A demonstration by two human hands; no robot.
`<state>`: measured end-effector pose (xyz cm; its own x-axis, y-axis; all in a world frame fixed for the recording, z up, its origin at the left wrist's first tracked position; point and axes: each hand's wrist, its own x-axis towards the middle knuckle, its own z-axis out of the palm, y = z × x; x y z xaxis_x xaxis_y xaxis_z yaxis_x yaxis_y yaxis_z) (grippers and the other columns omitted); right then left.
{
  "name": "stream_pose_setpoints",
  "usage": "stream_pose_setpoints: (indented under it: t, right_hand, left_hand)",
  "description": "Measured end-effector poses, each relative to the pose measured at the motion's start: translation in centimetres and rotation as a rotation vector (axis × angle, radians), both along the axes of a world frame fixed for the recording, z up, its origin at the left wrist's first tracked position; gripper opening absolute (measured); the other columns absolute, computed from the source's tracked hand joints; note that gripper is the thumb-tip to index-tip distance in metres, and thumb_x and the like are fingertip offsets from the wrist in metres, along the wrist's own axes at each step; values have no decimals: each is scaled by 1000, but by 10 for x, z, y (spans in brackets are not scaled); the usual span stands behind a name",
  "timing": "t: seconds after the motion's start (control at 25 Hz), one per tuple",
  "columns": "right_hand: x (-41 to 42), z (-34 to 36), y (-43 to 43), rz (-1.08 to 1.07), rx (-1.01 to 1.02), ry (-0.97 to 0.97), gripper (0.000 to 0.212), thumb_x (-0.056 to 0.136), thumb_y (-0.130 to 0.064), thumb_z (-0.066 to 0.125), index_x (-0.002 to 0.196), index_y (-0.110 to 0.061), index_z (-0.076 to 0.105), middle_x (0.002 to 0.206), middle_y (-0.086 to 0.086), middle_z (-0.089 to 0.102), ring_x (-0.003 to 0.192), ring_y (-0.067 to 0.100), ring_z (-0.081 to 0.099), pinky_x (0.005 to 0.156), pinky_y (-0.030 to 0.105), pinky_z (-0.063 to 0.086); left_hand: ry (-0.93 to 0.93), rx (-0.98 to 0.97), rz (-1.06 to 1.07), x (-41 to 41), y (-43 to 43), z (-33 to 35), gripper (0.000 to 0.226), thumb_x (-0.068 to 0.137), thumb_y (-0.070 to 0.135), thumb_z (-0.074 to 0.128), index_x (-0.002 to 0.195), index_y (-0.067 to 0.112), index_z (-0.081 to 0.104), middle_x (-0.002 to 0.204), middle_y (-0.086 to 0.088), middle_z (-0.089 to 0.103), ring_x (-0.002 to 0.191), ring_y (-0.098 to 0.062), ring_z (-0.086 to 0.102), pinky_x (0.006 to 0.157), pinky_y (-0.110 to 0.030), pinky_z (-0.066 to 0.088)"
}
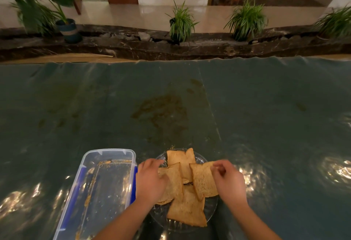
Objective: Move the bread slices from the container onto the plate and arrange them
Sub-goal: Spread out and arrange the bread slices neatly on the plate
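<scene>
Writing/labels: no legible brand or text on any item in view.
Container: clear rectangular plastic container with blue side clips [98, 192], left of the plate, just beside it; only crumbs and smears show inside, no slices.
Left hand: left hand [150, 181] lies palm-down on the left slice at the plate's left edge, fingers spread over it; whether it grips or only presses, cannot tell.
Plate: round clear glass plate [210, 209], near table edge, centre of view.
Bread: brown bread slices [187, 207], four visible, all on the plate, overlapping in a rough cross; far slice and near slice overhang the rim.
Right hand: right hand [228, 179] at the right slice's outer edge, fingers curled inward, touching or just above it; closed grip not confirmed.
Table: dark green glossy table covering [266, 116], stained and crumbed beyond the plate.
Open room: wide bare surface behind and right of the plate.
Far edge: covering ends at a dark stone ledge carrying potted green plants [181, 23].
</scene>
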<state>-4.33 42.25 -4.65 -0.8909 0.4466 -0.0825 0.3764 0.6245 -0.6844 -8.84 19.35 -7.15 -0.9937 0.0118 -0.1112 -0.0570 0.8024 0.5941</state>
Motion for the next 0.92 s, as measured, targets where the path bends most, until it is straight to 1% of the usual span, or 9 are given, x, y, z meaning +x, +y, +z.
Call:
stream_pose_setpoints:
  t: [0.12, 0.2, 0.32, 0.4, 0.48, 0.56, 0.64, 0.76, 0.92]
  right_hand:
    - [52, -2, 0, -48, -65, -150, 18, 82, -31, 70, 70, -37, 59, 57, -9, 66, 55, 1, 61, 58, 33, 56]
    - [66, -6, -10, -8, -62, -298, 14, 80, -43, 69, 70, -35, 63, 65, -11, 68, 63, 0, 63, 70, 32, 56]
    - [66, -10, -28, 200, 106, -419, 39, 65, -66, 60, 79, -29, 63, 82, -14, 65, 78, 3, 59, 71, 26, 51]
    - [64, -14, -40, 333, 228, -409, 62, 51, -78, 57, 91, -30, 59, 96, -16, 61, 94, 7, 55, 73, 28, 47]
    - [66, -20, -44, 437, 348, -451, 81, 43, -82, 58, 110, -36, 53, 111, -18, 53, 109, 10, 46, 85, 30, 43]
    - [66, -26, -40, 493, 426, -412, 74, 53, -73, 62, 116, -37, 51, 118, -19, 51, 114, 13, 43, 90, 33, 39]
    - [65, -27, -33, 531, 492, -323, 58, 61, -63, 68, 112, -37, 58, 113, -19, 57, 107, 16, 50, 84, 35, 39]
    - [71, -26, -27, 535, 483, -212, 53, 39, -51, 87, 87, -40, 69, 85, -22, 63, 76, 13, 62, 62, 31, 48]
    - [73, -33, -25, 566, 489, -76, 44, 34, -37, 91, 72, -40, 69, 73, -23, 62, 66, 10, 61, 59, 28, 51]
  left_hand:
    - [-19, -77, -284, 10, 2, -5, 80, 65, 55, 66, 137, 35, 38, 142, 4, 40, 135, -20, 32, 113, -39, 30]
    - [-123, -219, -443, 10, 0, -12, 112, 54, 75, 60, 147, 35, 12, 156, 0, 17, 144, -27, 12, 119, -46, 11]
    - [-173, -364, -570, 7, -7, -18, 126, 51, 83, 57, 146, 39, -14, 161, -9, 0, 147, -28, -3, 115, -46, -9]
    - [-129, -387, -582, 6, -11, -18, 121, 57, 81, 56, 147, 39, -14, 160, -8, 7, 147, -28, 2, 117, -48, -8]
    - [-79, -390, -593, 5, -13, -16, 116, 62, 78, 56, 148, 38, -9, 158, -4, 16, 146, -25, 9, 119, -50, -5]
    - [-51, -387, -616, 5, -12, -15, 111, 64, 75, 56, 149, 37, -5, 154, -1, 23, 144, -23, 16, 119, -51, -4]
    - [-22, -389, -629, 5, -13, -13, 104, 69, 68, 58, 149, 38, -2, 151, 1, 29, 142, -21, 22, 119, -53, -2]
    - [-11, -398, -633, 5, -15, -11, 99, 71, 60, 61, 148, 39, 2, 147, 2, 32, 139, -21, 25, 117, -57, -1]
    - [21, -428, -634, 8, -18, -7, 96, 70, 56, 61, 147, 40, 6, 147, 1, 30, 140, -22, 22, 118, -57, 0]
